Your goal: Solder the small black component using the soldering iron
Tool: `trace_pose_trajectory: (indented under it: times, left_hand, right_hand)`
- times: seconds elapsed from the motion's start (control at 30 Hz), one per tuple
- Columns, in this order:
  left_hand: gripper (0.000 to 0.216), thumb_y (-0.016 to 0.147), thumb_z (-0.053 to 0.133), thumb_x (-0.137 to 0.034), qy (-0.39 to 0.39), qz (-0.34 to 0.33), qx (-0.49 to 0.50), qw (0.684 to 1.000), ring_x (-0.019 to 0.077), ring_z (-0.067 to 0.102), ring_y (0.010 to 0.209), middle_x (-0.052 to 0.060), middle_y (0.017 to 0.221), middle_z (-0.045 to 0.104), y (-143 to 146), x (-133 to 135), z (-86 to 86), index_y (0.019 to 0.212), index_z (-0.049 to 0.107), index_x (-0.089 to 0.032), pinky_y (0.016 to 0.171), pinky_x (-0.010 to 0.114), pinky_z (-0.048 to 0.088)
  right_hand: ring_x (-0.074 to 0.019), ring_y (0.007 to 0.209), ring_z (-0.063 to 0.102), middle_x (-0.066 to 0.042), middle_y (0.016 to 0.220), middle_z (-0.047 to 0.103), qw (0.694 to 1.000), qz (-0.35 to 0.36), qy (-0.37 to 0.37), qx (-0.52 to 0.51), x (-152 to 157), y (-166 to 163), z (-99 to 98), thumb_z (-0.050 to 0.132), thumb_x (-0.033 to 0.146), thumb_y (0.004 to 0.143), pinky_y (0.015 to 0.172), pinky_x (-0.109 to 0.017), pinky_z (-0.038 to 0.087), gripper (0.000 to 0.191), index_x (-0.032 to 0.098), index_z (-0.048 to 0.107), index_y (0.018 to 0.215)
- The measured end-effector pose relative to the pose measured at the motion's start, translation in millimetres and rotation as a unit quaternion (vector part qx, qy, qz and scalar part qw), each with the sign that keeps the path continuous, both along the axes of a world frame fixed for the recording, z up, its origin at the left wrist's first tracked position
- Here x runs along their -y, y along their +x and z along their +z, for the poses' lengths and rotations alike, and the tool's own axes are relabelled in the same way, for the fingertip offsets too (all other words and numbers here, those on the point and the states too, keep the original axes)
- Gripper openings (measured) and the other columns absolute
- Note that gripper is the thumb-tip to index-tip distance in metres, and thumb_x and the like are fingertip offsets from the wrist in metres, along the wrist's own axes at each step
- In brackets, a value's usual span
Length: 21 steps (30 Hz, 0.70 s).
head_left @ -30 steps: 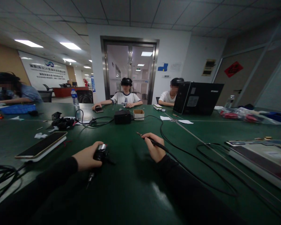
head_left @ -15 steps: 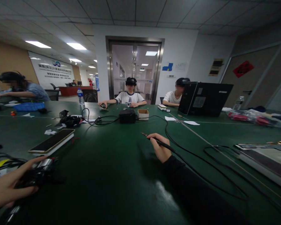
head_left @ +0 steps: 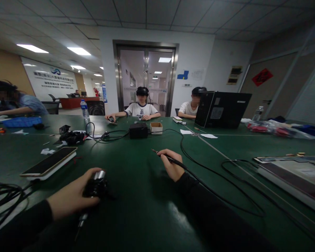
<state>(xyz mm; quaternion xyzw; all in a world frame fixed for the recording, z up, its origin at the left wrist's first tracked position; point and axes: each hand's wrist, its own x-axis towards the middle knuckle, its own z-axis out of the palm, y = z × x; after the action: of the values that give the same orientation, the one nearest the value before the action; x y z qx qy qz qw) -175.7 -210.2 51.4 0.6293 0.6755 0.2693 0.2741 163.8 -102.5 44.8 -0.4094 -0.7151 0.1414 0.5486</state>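
My left hand (head_left: 69,196) is closed around a black device with a silver cylinder (head_left: 96,185), held low over the green table (head_left: 131,217). A silver shaft with a thin tip (head_left: 81,221) points down below that hand; the palm hides where it joins the device. My right hand (head_left: 171,164) grips a slim black soldering iron (head_left: 177,162) like a pen, its tip pointing left above the table. From the iron's rear end a black cable (head_left: 225,194) runs back along my sleeve. The two hands are apart.
At left lie a phone (head_left: 51,161) on a white block and coiled cables (head_left: 7,203). Farther off stand a black box (head_left: 138,130), a small open carton (head_left: 156,128) and a computer case (head_left: 223,109). A flat panel (head_left: 291,182) lies at right. Several people sit around the table.
My left hand has moved right, carrying the black device from the left edge towards the middle. My right hand keeps the soldering iron in nearly the same pose. The view has turned slightly right.
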Motion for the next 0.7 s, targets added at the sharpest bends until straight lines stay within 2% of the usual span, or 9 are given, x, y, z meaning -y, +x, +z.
trace_pose_trajectory:
  times: [0.2, 0.4, 0.57, 0.7]
  left_hand:
    - [0.085, 0.058, 0.069, -0.036, -0.062, -0.109, 0.023, 0.992, 0.0179, 0.064, 0.061, 0.01, 0.108, 0.063, 89.2, -55.6, 6.6, 0.132, 0.031, -0.023, 0.047, 0.026, 0.05]
    - [0.087, 0.058, 0.073, -0.034, -0.049, -0.139, -0.004, 0.989, 0.0165, 0.066, 0.061, 0.016, 0.118, 0.058, 149.1, -116.7, 2.6, 0.132, 0.03, -0.021, 0.043, 0.021, 0.051]
    - [0.086, 0.057, 0.074, -0.032, -0.023, -0.124, -0.009, 0.992, 0.0181, 0.067, 0.068, 0.016, 0.118, 0.058, 182.7, -145.2, -6.0, 0.131, 0.032, -0.018, 0.043, 0.02, 0.051]
    - [0.091, 0.063, 0.071, -0.041, -0.026, -0.126, -0.031, 0.991, 0.0197, 0.068, 0.073, 0.018, 0.125, 0.054, 185.4, -147.7, -3.7, 0.138, 0.025, -0.017, 0.049, 0.023, 0.053]
  right_hand:
    - [-0.0172, 0.077, 0.065, -0.001, 0.08, 0.071, 1.0, -0.01, 0.01, -0.002, 3.9, 2.0, 5.1, 0.049, 0.019, 0.079, 0.075, -0.027, 0.047, 0.02, 0.021, 0.068, 0.076]
    - [-0.0176, 0.081, 0.065, -0.002, 0.085, 0.071, 1.0, -0.023, 0.006, 0.0, -0.9, 6.3, 0.2, 0.049, 0.02, 0.079, 0.078, -0.028, 0.047, 0.02, 0.022, 0.069, 0.078]
    - [-0.0174, 0.079, 0.064, -0.002, 0.082, 0.071, 1.0, -0.021, 0.009, -0.006, -3.9, 7.4, -2.8, 0.048, 0.02, 0.078, 0.077, -0.028, 0.048, 0.02, 0.022, 0.068, 0.077]
    - [-0.0172, 0.08, 0.065, -0.002, 0.083, 0.071, 1.0, -0.024, 0.01, -0.005, -4.1, 7.9, -2.3, 0.049, 0.021, 0.079, 0.077, -0.028, 0.048, 0.019, 0.022, 0.068, 0.076]
